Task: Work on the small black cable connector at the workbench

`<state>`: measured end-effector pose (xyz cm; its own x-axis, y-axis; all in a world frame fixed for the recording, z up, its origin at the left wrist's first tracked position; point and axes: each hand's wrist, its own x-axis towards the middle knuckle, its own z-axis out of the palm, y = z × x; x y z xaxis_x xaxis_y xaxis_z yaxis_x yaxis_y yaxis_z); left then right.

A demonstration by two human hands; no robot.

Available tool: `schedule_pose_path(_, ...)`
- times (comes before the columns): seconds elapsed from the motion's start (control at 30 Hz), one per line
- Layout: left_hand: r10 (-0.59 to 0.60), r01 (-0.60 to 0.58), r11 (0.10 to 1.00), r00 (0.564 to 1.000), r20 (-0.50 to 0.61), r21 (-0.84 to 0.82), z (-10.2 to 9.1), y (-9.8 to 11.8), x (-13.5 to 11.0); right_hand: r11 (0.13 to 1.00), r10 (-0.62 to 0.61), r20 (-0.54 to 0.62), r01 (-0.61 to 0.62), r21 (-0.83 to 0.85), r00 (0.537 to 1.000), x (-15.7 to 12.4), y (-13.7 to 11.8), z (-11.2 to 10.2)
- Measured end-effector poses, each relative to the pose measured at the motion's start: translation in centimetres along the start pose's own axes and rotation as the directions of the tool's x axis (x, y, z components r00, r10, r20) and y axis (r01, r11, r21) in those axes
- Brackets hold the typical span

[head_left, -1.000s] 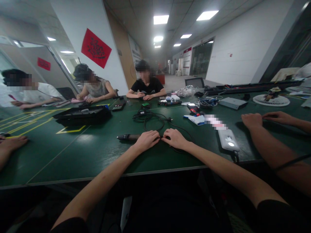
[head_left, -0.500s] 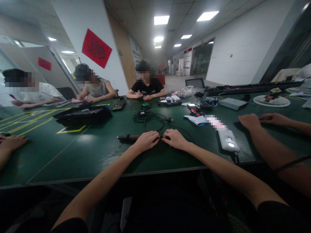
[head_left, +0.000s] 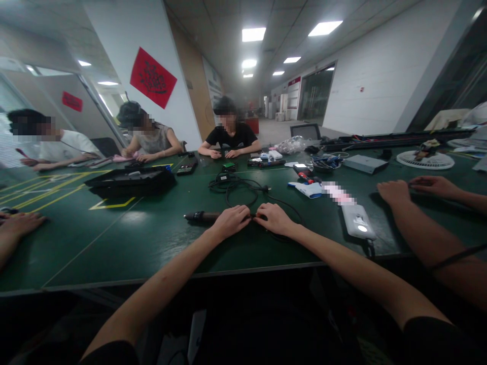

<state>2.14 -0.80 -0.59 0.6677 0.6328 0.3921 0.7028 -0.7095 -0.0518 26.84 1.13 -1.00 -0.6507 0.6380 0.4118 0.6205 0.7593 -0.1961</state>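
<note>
The long green desk filled most of the view, with other people seated along its far side and a co-worker's hands resting on it to the right. A flat black case lay well to the left and a white device lay near the right edge, both apart from the work in hand. The person's left hand and right hand sat almost touching at the middle of the desk. A black cable lay in loose loops just beyond them, one strand curving round behind the right hand. The tool, a dark slim cylinder, lay flat on the desk under the left hand, whose grip was curled over its rear end. The right hand's fingertips were bunched where the cable seemed to join the tool; what that grip held was hidden, so I cannot tell whether it was clenched. The tool's long axis ran side to side, roughly in line with the desk's near edge, and its bare tip pointed to the person's left. As I judge it, the work was barely begun: the tool was not lifted, the cable was not gathered, and the plug lay free on the desk.
</note>
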Motion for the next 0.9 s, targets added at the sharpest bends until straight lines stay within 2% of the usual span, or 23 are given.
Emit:
schedule_pose_path(0.17, 0.063, -0.064, 0.996, 0.998, -0.013, -0.056, 0.17, -0.14, -0.07, 1.0, -0.011, -0.001, 0.011, 0.004, 1.0, -0.02, 0.01, -0.02)
schedule_pose_path(0.33, -0.007, 0.006, 0.999, 1.0, -0.022, -0.035, 0.32, -0.1, 0.0, 1.0, -0.008, 0.001, 0.008, 0.001, 1.0, -0.02, 0.02, -0.09)
schedule_pose_path(0.5, 0.044, -0.046, 0.997, 0.999, -0.026, -0.063, 0.29, -0.13, -0.1, 1.0, -0.004, 0.006, 0.004, 0.005, 1.0, -0.02, 0.02, -0.13)
schedule_pose_path(0.7, -0.011, 0.01, 0.999, 0.999, -0.035, -0.035, 0.52, -0.12, 0.04, 1.0, 0.003, 0.006, -0.003, 0.01, 1.0, -0.02, -0.02, -0.13)
schedule_pose_path(0.9, 0.058, -0.061, 0.997, 0.997, -0.05, -0.047, 0.41, -0.07, -0.07, 1.0, 0.004, 0.013, -0.004, 0.013, 1.0, -0.04, -0.02, -0.17)
